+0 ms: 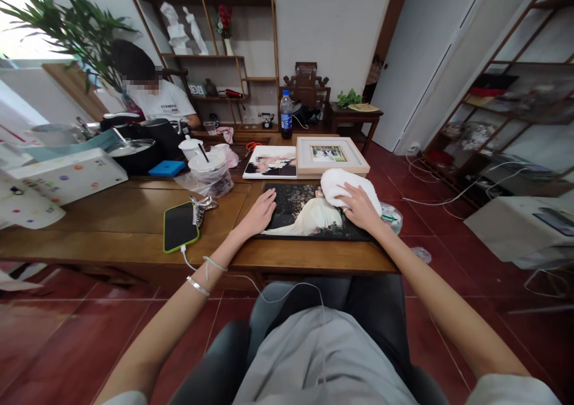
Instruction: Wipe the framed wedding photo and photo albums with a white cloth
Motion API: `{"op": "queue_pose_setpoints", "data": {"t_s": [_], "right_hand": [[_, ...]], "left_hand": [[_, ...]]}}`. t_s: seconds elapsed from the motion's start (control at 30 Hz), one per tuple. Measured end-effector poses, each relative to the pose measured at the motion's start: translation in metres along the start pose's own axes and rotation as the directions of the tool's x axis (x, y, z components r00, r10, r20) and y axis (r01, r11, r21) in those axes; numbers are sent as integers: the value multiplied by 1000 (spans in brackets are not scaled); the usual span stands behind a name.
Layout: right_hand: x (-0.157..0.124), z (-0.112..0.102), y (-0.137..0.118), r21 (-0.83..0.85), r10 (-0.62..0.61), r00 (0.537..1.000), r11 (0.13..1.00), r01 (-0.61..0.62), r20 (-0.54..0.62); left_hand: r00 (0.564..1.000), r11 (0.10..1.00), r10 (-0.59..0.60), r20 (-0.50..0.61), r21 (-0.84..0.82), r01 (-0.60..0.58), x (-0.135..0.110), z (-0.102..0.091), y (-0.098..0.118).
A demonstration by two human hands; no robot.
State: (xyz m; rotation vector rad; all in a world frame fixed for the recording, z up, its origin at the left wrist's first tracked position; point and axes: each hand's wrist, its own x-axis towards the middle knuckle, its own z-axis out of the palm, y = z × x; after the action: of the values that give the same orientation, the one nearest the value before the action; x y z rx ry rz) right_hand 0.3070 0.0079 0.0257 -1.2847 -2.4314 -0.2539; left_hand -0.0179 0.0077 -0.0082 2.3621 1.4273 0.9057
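Note:
A dark photo print panel [309,213] showing a figure in a pale dress lies flat at the table's front edge. My left hand [262,212] rests on its left edge, fingers stretched out and holding nothing. On the panel's upper right, my right hand [361,207] presses a folded white towel [345,183], its fingers bent into the cloth. The towel hides the panel's top right corner. Just behind are a white-edged photo panel [271,163] and a light wooden picture frame [334,155].
Left on the table [112,225] are a charging phone [180,228], a bagged cup [208,171], a blue box [167,168] and a black pot [134,157]. A cola bottle [286,115] stands behind the frames. Another person [156,97] sits at the far left.

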Motion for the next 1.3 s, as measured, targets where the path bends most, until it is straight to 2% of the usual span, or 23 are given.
{"op": "queue_pose_setpoints", "data": {"t_s": [0.1,0.2,0.37,0.47,0.57,0.77,0.9,1.03,1.3], "right_hand": [[-3,-2,-3,20,-11,1000,1000,11,1],[-17,-11,-14,54,-66,998,996,65,16],[-58,-40,-58,113,-182,978,979,170,102],[-70,-52,-75,118,-230,962,970,214,144],[-60,-48,-66,94,-194,973,979,182,129],[3,-13,-15,88,-120,991,990,114,66],[27,-3,-5,48,-66,994,997,62,88],[18,-11,-16,42,-78,989,996,73,126],[-36,-41,-57,186,-228,954,964,193,193]], "left_hand": [[999,999,-21,-46,-25,20,2,-1,2],[998,999,-33,-48,-40,31,3,-1,2],[999,999,-29,-22,-13,29,2,2,-2],[1000,1000,-13,2,-3,13,2,2,-2],[999,1000,4,47,1,-4,1,1,-2],[997,1000,14,70,4,-14,-2,-2,-6],[998,1000,12,60,9,-12,-4,-2,-9],[998,999,33,47,-1,-33,-3,-3,-10],[1000,1000,-13,-14,23,13,-4,-2,4]]}}
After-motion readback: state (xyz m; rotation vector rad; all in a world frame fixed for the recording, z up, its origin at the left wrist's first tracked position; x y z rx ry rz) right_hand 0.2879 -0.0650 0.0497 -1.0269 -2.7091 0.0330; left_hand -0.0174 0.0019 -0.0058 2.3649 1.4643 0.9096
